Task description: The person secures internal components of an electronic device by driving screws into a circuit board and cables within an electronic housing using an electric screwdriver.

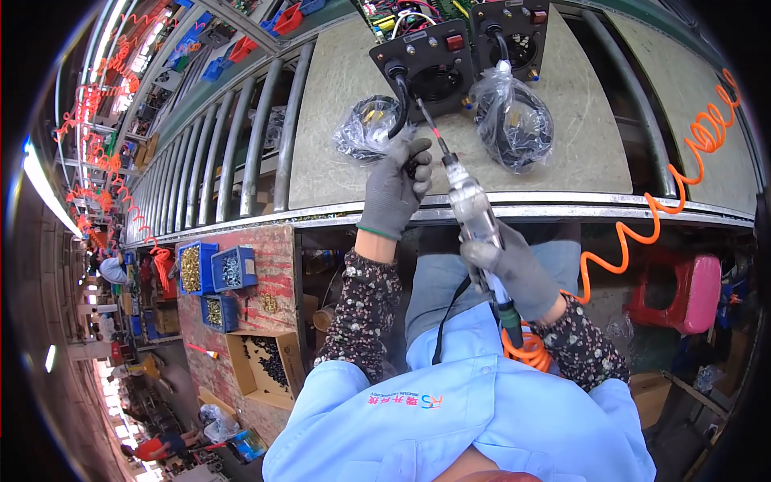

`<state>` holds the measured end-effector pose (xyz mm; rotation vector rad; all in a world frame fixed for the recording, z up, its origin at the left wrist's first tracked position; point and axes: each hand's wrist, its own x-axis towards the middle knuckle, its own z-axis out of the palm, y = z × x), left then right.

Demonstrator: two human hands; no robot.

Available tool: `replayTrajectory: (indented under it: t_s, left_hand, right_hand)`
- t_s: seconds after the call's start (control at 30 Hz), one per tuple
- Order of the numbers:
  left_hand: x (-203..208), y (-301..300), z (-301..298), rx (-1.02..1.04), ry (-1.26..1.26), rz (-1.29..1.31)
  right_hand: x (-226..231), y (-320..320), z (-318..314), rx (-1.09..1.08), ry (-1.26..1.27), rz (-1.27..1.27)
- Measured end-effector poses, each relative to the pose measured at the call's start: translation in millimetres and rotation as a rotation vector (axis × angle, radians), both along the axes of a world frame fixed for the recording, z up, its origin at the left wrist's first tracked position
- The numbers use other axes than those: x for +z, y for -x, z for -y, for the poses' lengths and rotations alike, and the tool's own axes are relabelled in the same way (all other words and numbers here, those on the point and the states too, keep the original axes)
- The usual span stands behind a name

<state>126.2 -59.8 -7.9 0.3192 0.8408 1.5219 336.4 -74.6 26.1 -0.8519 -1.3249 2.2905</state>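
The person sits at a grey speckled worktop (337, 120) set between metal conveyor rollers. The right hand (514, 269), in a grey knit glove, is wrapped closed around a silver pneumatic screwdriver (472, 207) fed by an orange coiled air hose (642, 225). The tool's long axis runs from the grip at the worktop's near edge up and to the left, its thin reddish bit ending just below the black control panel with a round fan grille (426, 71), which stands at the far edge.

The left hand (395, 189), gloved the same, has its fingers curled against the black cable (399, 108) that drops from that panel, beside a clear plastic bag of coiled black cord (363, 128). It is closed on something dark, most likely the cable end; I cannot make it out clearly. The left hand is nearer the panel; the bit tip sits just to its right.

A second similar black panel (514, 36) stands to the right, a larger bagged cord (514, 120) in front of it. Blue bins of screws (213, 269) sit on a side bench at the left.
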Motion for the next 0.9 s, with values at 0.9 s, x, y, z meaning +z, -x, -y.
replayTrajectory:
  t_s: [0.9]
  left_hand:
    - [-33.0,28.9,27.9,0.181,0.016,0.146]
  right_hand:
    - [-10.5,43.5,-22.0,-0.044,0.093,0.053]
